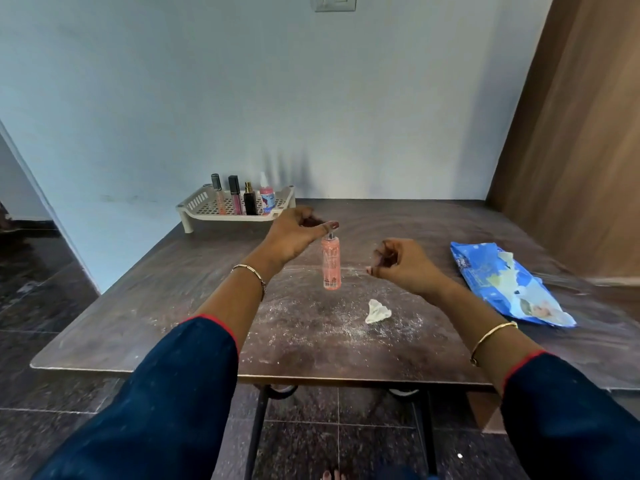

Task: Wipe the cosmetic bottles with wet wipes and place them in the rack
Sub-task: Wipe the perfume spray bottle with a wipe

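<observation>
My left hand (294, 233) pinches the top of a peach-pink cosmetic bottle (331, 263), which hangs upright above the middle of the table. My right hand (403, 263) hovers just right of the bottle with fingers curled and nothing in it. A crumpled wet wipe (377, 311) lies on the table below my right hand. The beige plastic rack (197, 202) stands at the back left of the table. In it stand several items: two lip gloss tubes (235, 197), a dark perfume bottle (250, 200) and a pink spray bottle (266, 195).
A blue pack of wet wipes (502, 285) lies at the right side of the dark wooden table (138, 306). White powder is scattered over the tabletop. A wall runs behind the table and a wooden door (581, 133) stands at the right.
</observation>
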A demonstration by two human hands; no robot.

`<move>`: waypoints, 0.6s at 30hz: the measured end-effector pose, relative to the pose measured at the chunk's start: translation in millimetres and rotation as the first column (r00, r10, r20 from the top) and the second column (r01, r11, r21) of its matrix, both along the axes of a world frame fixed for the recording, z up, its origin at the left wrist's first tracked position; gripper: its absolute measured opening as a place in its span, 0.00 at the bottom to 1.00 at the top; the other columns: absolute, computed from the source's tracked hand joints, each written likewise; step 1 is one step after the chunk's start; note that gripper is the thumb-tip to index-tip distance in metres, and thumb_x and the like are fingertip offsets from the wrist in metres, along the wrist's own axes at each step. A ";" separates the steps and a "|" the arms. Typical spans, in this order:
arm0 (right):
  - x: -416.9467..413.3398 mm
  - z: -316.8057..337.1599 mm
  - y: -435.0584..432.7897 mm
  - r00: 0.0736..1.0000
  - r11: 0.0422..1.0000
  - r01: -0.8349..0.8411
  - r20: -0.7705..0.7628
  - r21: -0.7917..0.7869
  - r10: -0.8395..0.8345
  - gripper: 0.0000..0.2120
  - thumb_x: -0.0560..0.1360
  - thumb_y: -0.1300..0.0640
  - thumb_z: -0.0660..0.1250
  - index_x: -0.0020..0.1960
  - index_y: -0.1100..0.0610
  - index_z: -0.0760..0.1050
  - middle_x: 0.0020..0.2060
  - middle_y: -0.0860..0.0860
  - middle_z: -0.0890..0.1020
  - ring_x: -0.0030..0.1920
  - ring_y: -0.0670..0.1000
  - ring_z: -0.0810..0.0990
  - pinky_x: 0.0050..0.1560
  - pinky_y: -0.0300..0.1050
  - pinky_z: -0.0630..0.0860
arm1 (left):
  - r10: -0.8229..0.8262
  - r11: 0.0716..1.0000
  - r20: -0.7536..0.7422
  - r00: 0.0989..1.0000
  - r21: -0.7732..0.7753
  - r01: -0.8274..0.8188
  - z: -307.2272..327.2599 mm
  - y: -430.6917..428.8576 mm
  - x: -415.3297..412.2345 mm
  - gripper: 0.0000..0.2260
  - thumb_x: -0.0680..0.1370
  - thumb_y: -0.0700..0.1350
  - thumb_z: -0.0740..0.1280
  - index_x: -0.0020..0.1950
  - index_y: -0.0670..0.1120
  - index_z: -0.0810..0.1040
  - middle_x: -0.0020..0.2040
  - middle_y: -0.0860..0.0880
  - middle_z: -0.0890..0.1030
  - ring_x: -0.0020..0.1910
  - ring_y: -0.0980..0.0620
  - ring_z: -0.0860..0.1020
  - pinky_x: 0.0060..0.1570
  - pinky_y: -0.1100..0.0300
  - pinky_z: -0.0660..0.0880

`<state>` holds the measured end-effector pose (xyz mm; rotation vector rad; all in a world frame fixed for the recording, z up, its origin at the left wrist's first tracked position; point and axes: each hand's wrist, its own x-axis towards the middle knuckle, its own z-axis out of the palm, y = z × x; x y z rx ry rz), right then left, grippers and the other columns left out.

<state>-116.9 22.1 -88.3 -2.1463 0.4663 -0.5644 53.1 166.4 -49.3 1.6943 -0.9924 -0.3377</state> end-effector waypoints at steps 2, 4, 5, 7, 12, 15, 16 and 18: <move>-13.4 -4.7 5.1 0.998 0.995 0.022 -0.060 -0.093 -0.028 0.08 0.70 0.66 0.73 0.41 0.57 0.75 0.36 0.48 0.79 0.36 0.44 0.76 0.37 0.31 0.72 | -0.020 1.000 -0.007 1.000 0.011 0.020 1.3 4.2 -14.1 0.15 0.72 0.48 0.74 0.49 0.37 0.80 0.39 0.45 0.80 0.38 0.53 0.74 0.42 0.58 0.73; -22.4 -8.3 10.8 0.984 0.976 -0.007 -0.177 -0.220 -0.033 0.07 0.72 0.63 0.72 0.43 0.53 0.76 0.38 0.45 0.79 0.38 0.44 0.76 0.37 0.29 0.71 | -0.028 1.000 -0.009 1.000 0.014 0.028 1.8 6.2 -25.9 0.14 0.72 0.47 0.73 0.49 0.38 0.80 0.37 0.46 0.78 0.36 0.53 0.73 0.39 0.59 0.71; -27.0 -10.1 13.4 0.972 0.963 -0.032 -0.233 -0.267 -0.032 0.05 0.73 0.60 0.71 0.45 0.52 0.77 0.41 0.45 0.79 0.40 0.44 0.76 0.39 0.30 0.72 | -0.031 0.999 -0.007 0.999 0.014 0.031 1.3 6.6 -30.7 0.13 0.72 0.47 0.73 0.48 0.38 0.80 0.37 0.46 0.78 0.36 0.52 0.72 0.39 0.58 0.70; -33.8 -12.1 19.2 0.957 0.935 -0.079 -0.290 -0.346 -0.027 0.07 0.73 0.54 0.72 0.50 0.51 0.78 0.44 0.44 0.80 0.40 0.41 0.76 0.42 0.35 0.71 | -0.037 0.999 -0.007 0.999 0.018 0.037 -1.0 6.6 -37.2 0.12 0.72 0.47 0.73 0.47 0.39 0.80 0.35 0.48 0.77 0.36 0.52 0.72 0.40 0.57 0.70; -35.9 -22.2 32.6 0.938 0.882 -0.097 -0.338 -0.461 -0.074 0.11 0.71 0.53 0.71 0.53 0.52 0.79 0.44 0.45 0.79 0.41 0.42 0.74 0.44 0.37 0.69 | -0.036 0.998 0.000 0.999 0.046 0.036 -9.1 4.4 -45.4 0.06 0.72 0.47 0.74 0.41 0.46 0.80 0.33 0.51 0.77 0.34 0.55 0.72 0.41 0.58 0.71; -35.1 -28.3 36.8 0.947 0.861 -0.060 -0.302 -0.505 -0.111 0.09 0.72 0.57 0.70 0.52 0.53 0.80 0.47 0.48 0.82 0.45 0.48 0.79 0.46 0.39 0.71 | -0.040 0.998 -0.013 0.999 0.044 0.040 -13.0 4.0 -47.8 0.05 0.72 0.46 0.74 0.40 0.47 0.80 0.34 0.51 0.78 0.36 0.55 0.74 0.42 0.59 0.72; -34.5 -28.7 37.3 0.951 0.855 -0.053 -0.286 -0.516 -0.114 0.09 0.72 0.59 0.69 0.51 0.54 0.80 0.48 0.50 0.83 0.47 0.50 0.80 0.46 0.39 0.72 | -0.045 0.998 -0.022 0.999 0.046 0.046 -14.1 3.9 -48.5 0.05 0.72 0.45 0.73 0.41 0.46 0.80 0.35 0.51 0.79 0.36 0.56 0.75 0.42 0.59 0.73; -32.5 -28.4 36.5 0.963 0.867 -0.022 -0.245 -0.499 -0.116 0.08 0.73 0.62 0.67 0.50 0.55 0.81 0.47 0.50 0.83 0.46 0.49 0.80 0.46 0.40 0.74 | -0.047 0.998 -0.041 0.998 0.043 0.048 -16.5 4.1 -48.5 0.06 0.73 0.44 0.73 0.44 0.42 0.80 0.36 0.50 0.80 0.37 0.57 0.76 0.43 0.61 0.75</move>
